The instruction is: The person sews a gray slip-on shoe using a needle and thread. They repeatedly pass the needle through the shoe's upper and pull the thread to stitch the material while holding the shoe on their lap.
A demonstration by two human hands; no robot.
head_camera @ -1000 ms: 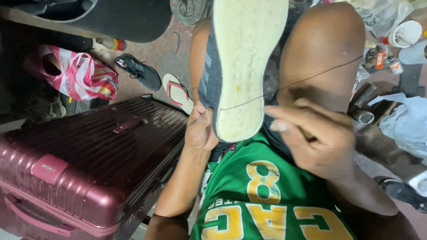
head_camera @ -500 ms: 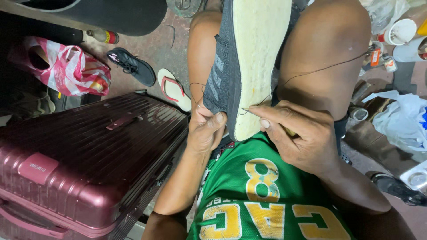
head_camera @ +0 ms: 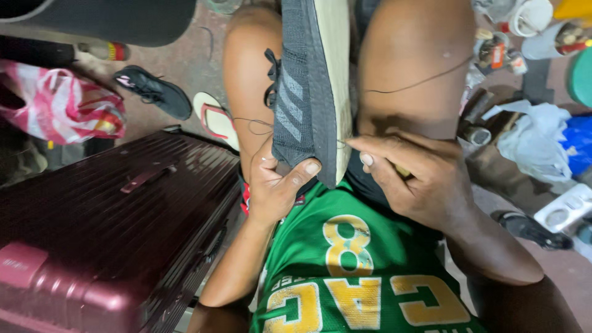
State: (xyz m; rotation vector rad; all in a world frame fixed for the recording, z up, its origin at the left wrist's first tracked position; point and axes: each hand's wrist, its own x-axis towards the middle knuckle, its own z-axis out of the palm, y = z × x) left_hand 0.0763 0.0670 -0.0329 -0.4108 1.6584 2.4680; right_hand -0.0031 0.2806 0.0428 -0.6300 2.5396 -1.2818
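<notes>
A dark grey knit sneaker (head_camera: 302,92) with a pale sole stands toe-up between my knees, its side turned toward me. My left hand (head_camera: 274,185) grips its heel from below, thumb pressed on the sole edge. My right hand (head_camera: 413,179) pinches something small at the sole's edge, fingers closed, with a yellowish handle partly hidden in the palm. A thin dark thread (head_camera: 425,79) runs from there across my right thigh. A second loop of thread (head_camera: 250,123) hangs by the laces.
A maroon hard suitcase (head_camera: 105,234) lies at my left. On the floor beyond are a black shoe (head_camera: 154,91), a flip-flop (head_camera: 216,118) and a pink-white plastic bag (head_camera: 58,105). Cups, cans, a white bag (head_camera: 530,139) and clutter crowd the right side.
The sneaker has turned from sole-facing to side-facing. My left hand shifted lower around the heel. My right hand stays pinched at the sole edge and the thread lies slacker across my thigh.
</notes>
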